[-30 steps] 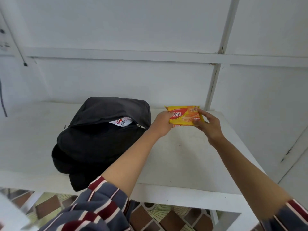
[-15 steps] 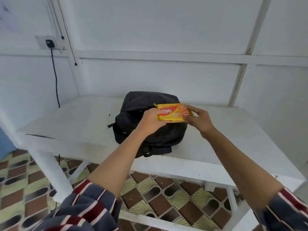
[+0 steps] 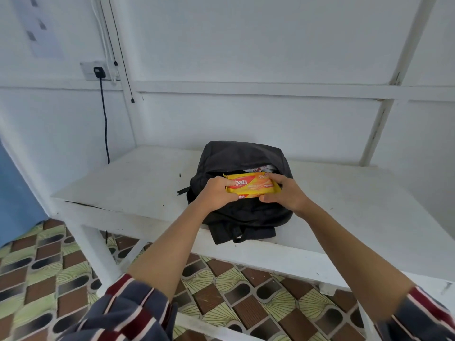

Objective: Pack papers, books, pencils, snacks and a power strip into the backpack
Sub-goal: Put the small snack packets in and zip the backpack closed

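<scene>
2 hands hold a yellow wafer packet (image 3: pixel 251 186) at the mouth of a black backpack (image 3: pixel 241 156) lying on a white counter (image 3: pixel 138 183).
Both arms reach forward, bare below striped sleeves (image 3: pixel 128 312). The left hand (image 3: pixel 216 193) grips the packet's left end and the right hand (image 3: pixel 283 193) its right end, fingers (image 3: pixel 276 177) curled round the edges. The packet, yellow with a red logo panel, lies level across the unzipped opening, where a white printed item shows inside.
</scene>
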### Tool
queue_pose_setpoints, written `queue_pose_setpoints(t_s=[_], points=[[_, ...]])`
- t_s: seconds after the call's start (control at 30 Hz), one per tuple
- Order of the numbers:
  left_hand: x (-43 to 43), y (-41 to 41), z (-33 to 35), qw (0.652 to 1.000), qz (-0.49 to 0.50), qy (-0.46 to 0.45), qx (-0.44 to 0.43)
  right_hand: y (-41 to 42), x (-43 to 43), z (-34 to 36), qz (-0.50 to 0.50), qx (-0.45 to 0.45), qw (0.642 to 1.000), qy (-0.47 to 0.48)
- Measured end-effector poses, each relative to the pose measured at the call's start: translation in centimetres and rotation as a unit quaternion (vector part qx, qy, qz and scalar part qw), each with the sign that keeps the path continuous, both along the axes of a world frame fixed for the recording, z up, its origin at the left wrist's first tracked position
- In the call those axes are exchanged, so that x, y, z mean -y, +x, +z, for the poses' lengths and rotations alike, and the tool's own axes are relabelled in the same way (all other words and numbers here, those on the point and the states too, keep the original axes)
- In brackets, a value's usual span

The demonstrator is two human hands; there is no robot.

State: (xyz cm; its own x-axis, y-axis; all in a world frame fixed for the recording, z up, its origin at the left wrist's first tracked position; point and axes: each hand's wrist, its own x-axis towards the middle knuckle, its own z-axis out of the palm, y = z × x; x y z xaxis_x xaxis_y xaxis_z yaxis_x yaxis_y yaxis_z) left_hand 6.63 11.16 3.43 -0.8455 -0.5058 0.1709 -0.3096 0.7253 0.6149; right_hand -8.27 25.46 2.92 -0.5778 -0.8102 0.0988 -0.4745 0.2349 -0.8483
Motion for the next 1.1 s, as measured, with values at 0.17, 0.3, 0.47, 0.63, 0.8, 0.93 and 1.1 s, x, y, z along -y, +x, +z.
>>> queue_pose_setpoints(t_s=[0.17, 0.3, 0.47, 0.63, 0.8, 0.93, 1.1], points=[[1.3, -1.5, -0.1, 1.0, 0.004, 0.009, -0.004, -2.3, 1.5, -0.2, -0.016, -0.126, 0.992, 0.009], [2.2, -2.2, 0.1, 1.0, 0.003, -0.012, -0.006, -2.6, 2.0, -0.7, -0.031, -0.161, 0.986, -0.029], [3.0, -2.2, 0.3, 0.996, 0.016, -0.081, 0.016, -3.0, 2.1, -1.8, -0.073, -0.24, 0.965, -0.081], [3.6, -2.3, 0.8, 0.978, 0.043, -0.199, 0.036, -3.4, 2.4, -2.2, -0.114, -0.358, 0.917, -0.136], [4.7, -2.6, 0.7, 0.962, 0.039, -0.269, 0.014, -4.3, 3.1, -1.8, -0.102, -0.335, 0.929, -0.124], [5.6, -2.9, 0.4, 0.967, 0.041, -0.248, -0.031, -4.6, 4.1, -1.3, -0.067, -0.238, 0.963, -0.103], [6.7, -3.1, -0.3, 0.96, 0.075, -0.256, -0.082, -4.8, 5.4, -0.5, -0.07, -0.218, 0.971, -0.067]])
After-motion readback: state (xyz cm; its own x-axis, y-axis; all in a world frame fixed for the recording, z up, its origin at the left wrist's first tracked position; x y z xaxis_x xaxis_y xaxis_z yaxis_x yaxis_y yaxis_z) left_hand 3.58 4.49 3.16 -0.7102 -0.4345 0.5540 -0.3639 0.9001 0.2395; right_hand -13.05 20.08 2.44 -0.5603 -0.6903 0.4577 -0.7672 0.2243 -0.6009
